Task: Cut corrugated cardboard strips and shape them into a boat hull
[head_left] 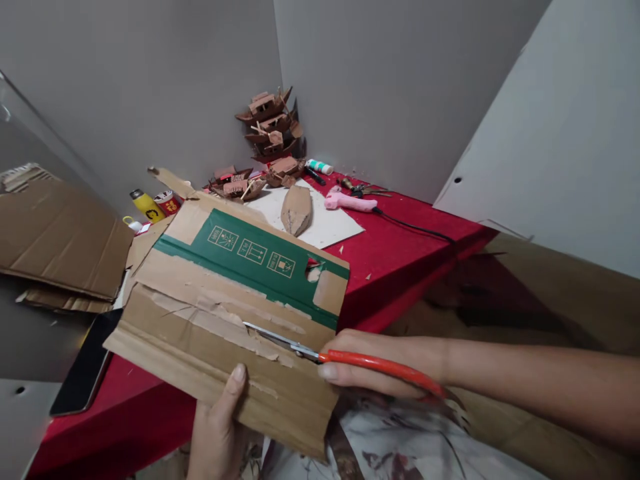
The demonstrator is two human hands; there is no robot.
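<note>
My left hand point(220, 420) grips the lower edge of a torn cardboard sheet point(280, 393), thumb on top and fingers hidden beneath. The sheet is brown with a printed green band and peeled paper strips across its middle, and it is held up tilted in front of the table. In my right hand point(380, 367) is a pair of scissors with red handles point(375, 363). Their metal blades point left and lie along the peeled strip of the cardboard; whether a blade passes through it I cannot tell.
On the red-covered table point(405, 233) are a pink glue gun point(350, 200) with a black cord, a boat-shaped cardboard piece point(297, 211) on white board, and several brown model boats point(270, 127). A phone point(83, 367), a yellow bottle point(147, 205) and more cardboard point(60, 233) are at left.
</note>
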